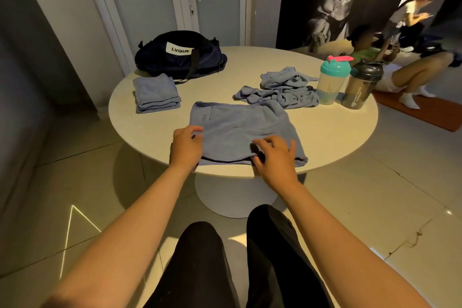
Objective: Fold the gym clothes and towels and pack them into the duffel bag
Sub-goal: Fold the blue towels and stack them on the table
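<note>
A soft, nubbly blue towel [240, 130] lies flat at centre frame on the smooth round white table [337, 127]. The left hand [186, 146] and right hand [273, 157] pinch its near edge with curled fingers. A folded stack [156, 94] sits centre-left beside the dark fabric duffel bag [180, 55], whose inside is hidden. A crumpled pile [282, 90] lies centre-right.

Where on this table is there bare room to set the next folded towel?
Bare tabletop lies between the duffel bag and the crumpled pile, and a wider patch lies right of the flat towel, in front of the teal shaker and dark shaker. The right rear is crowded: pile beside shakers.
</note>
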{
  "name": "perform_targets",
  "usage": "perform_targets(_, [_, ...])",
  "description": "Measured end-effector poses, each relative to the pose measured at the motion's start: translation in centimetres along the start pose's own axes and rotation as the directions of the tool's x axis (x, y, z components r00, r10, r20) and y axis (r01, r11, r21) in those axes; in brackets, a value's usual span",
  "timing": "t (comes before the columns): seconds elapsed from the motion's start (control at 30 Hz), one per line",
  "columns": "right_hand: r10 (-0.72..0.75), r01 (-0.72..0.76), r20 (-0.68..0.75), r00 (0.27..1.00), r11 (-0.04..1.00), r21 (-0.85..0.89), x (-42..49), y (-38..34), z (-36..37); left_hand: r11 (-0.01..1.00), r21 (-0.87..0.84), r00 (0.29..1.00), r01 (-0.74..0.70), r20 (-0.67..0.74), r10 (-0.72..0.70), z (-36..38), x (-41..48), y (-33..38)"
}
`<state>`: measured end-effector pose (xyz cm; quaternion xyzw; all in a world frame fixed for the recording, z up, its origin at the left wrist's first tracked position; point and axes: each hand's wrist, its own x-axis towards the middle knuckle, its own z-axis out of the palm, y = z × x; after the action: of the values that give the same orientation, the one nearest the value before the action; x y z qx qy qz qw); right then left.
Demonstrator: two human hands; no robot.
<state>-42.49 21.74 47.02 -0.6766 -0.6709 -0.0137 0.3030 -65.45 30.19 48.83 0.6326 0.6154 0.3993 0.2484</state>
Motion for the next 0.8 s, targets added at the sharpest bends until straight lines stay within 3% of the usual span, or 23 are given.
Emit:
perform_targets(0.1, [-0.086,0.084,0.026,0.996,0.993,0.078,-0.1,-0.7,1.2,0.993,0.003,0.988,-0.121,0.096,0.120,0.0,-1.1,0.1])
perform_targets(0.2, [-0.078,0.081,-0.021,0.997,0.984,0.161,-0.4,-0.6,1.7,0.981,0.017,0.975,-0.194,0.110,0.191,-0.3,-1.7,-0.4])
perform_targets(0.37, [-0.020,0.025,-0.086,0.996,0.998,0.055,-0.5,-0.2,1.7,0.988,0.032,0.989,-0.150,-0.007,0.151,-1.2,-2.1,-0.8])
perform_targets(0.47, [0.050,-0.056,-0.130,0.990,0.998,-0.039,-0.9,-0.2,1.8,0.986,0.066,0.988,-0.154,-0.004,0.155,-1.1,-2.4,-1.0])
perform_targets(0.57, [0.064,-0.074,-0.129,0.990,0.995,-0.071,-1.4,-0.2,1.4,0.952,0.261,0.986,-0.162,-0.001,0.168,-0.4,-3.1,-1.4])
perform_targets(0.63, [0.030,-0.033,-0.117,0.993,0.999,-0.023,-1.7,0.0,1.0,0.851,0.469,0.956,-0.236,-0.044,0.289,0.5,-3.7,-0.9])
perform_targets(0.67, [0.020,-0.019,-0.122,0.992,1.000,0.009,-1.8,0.1,0.8,0.817,0.482,0.927,-0.317,-0.025,0.375,1.1,-3.9,-0.2])
perform_targets(0.73, [0.049,-0.040,-0.137,0.989,0.997,0.066,-2.2,0.4,0.3,0.789,0.350,0.860,-0.505,0.125,0.495,2.7,-4.6,1.9])
perform_targets(0.8, [0.119,-0.106,-0.154,0.981,0.990,0.089,-2.6,1.0,-0.3,0.805,0.203,0.812,-0.557,0.335,0.478,4.7,-5.6,3.6])
